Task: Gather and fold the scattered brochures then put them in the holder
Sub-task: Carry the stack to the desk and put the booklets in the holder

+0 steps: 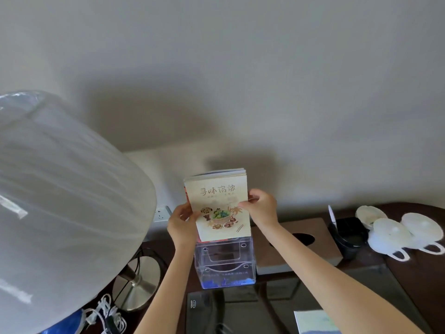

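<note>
1. Fingers (190, 213) of the left hand (180, 222) pinch the left edge of the brochures (218, 203), thumb on the front cover. The fingers of the right hand (261, 208) are closed on the right edge in the same way, so the stack is gripped from both sides.
2. Far left, a large white lampshade (67, 201) fills the near-left of the view, with its metal base (138, 280) on the desk (409, 273) below and a tangle of white cord (106, 312) nearer still. A wall socket (161, 213) sits just left of the left hand.
3. At centre, the brochures stand upright with their long axis vertical, their lower edge at the mouth of the clear holder (225, 263), seemingly just entering its far pocket. The holder lies straight below the fingers, so the coming move is, as I judge it, a straight lowering. Both hands are equally near.
4. Nothing blocks the holder's mouth. Its side walls sit close to the stack's width, so the hands must let go before the knuckles meet the rim.
5. Right of the holder lie a brown tissue box (303, 239), a black tray (349, 233), and white lidded cups (404, 235), all well apart from the path.
6. Near right, one more leaflet (313, 321) lies flat on the desk, likely not yet gathered.
</note>
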`<control>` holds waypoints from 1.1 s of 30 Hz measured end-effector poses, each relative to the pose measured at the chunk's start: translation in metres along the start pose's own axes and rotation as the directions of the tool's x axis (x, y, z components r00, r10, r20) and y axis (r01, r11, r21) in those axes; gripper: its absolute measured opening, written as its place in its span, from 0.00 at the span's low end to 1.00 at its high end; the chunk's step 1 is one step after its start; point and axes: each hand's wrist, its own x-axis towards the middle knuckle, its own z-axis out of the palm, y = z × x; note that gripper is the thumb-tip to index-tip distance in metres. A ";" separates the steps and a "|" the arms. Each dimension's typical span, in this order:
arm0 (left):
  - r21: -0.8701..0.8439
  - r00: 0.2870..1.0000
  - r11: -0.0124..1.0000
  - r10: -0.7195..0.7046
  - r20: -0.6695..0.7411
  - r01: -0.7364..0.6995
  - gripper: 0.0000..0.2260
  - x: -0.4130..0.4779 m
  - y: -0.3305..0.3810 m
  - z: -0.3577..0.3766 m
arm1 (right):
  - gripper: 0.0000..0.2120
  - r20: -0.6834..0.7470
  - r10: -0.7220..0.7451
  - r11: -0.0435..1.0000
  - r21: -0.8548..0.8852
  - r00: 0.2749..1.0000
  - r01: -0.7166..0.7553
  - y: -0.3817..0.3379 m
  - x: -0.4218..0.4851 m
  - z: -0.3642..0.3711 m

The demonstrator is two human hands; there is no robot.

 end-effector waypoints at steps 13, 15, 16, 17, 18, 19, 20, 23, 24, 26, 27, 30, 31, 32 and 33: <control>0.265 0.996 0.963 -0.031 -0.079 0.051 0.09 -0.008 -0.063 -0.004 | 0.04 0.012 0.063 0.994 -0.090 0.998 -0.061 0.058 -0.027 0.031; 0.275 0.996 0.960 -0.022 -0.090 0.047 0.09 -0.007 -0.063 -0.003 | 0.06 -0.001 0.060 0.993 -0.103 0.998 -0.059 0.057 -0.024 0.033; 0.279 0.995 0.959 -0.018 -0.095 0.044 0.09 -0.007 -0.063 -0.002 | 0.06 -0.007 0.060 0.992 -0.108 0.998 -0.061 0.056 -0.023 0.033; 0.285 0.995 0.958 -0.013 -0.097 0.040 0.09 -0.006 -0.063 -0.002 | 0.05 -0.011 0.064 0.992 -0.110 0.998 -0.065 0.056 -0.023 0.034; 0.295 0.995 0.955 -0.008 -0.097 0.037 0.09 -0.006 -0.063 -0.002 | 0.04 -0.016 0.070 0.991 -0.112 0.997 -0.071 0.056 -0.023 0.036; 0.306 0.995 0.952 -0.003 -0.100 0.034 0.09 -0.007 -0.063 -0.002 | 0.04 -0.025 0.075 0.990 -0.117 0.997 -0.077 0.057 -0.024 0.038; 0.318 0.994 0.948 0.005 -0.109 0.030 0.08 -0.008 -0.065 -0.002 | 0.04 -0.040 0.080 0.989 -0.122 0.996 -0.085 0.057 -0.026 0.040; 0.362 0.990 0.932 0.029 -0.140 0.024 0.06 -0.010 -0.066 -0.001 | 0.05 -0.110 0.096 0.988 -0.110 0.989 -0.108 0.060 -0.029 0.043; 0.372 0.989 0.928 0.031 -0.144 0.025 0.07 -0.010 -0.066 -0.001 | 0.05 -0.122 0.099 0.988 -0.107 0.988 -0.112 0.060 -0.029 0.043; 0.377 0.990 0.926 0.029 -0.141 0.027 0.07 -0.009 -0.066 -0.001 | 0.05 -0.119 0.096 0.988 -0.111 0.988 -0.110 0.060 -0.028 0.042; 0.379 0.990 0.925 0.028 -0.138 0.026 0.07 -0.009 -0.066 -0.001 | 0.04 -0.115 0.094 0.988 -0.114 0.989 -0.108 0.060 -0.028 0.042; 0.383 0.991 0.923 0.028 -0.131 0.025 0.08 -0.009 -0.065 -0.001 | 0.04 -0.123 0.101 0.989 -0.100 0.987 -0.114 0.059 -0.030 0.042; 0.385 0.991 0.923 0.026 -0.128 0.025 0.08 -0.009 -0.065 -0.001 | 0.04 -0.123 0.103 0.989 -0.096 0.987 -0.115 0.059 -0.030 0.043; 0.384 0.992 0.923 0.026 -0.124 0.024 0.08 -0.009 -0.065 -0.001 | 0.04 -0.119 0.104 0.989 -0.095 0.987 -0.116 0.060 -0.030 0.043; 0.379 0.992 0.925 0.028 -0.123 0.021 0.08 -0.010 -0.064 -0.002 | 0.04 -0.113 0.105 0.989 -0.096 0.988 -0.116 0.060 -0.030 0.042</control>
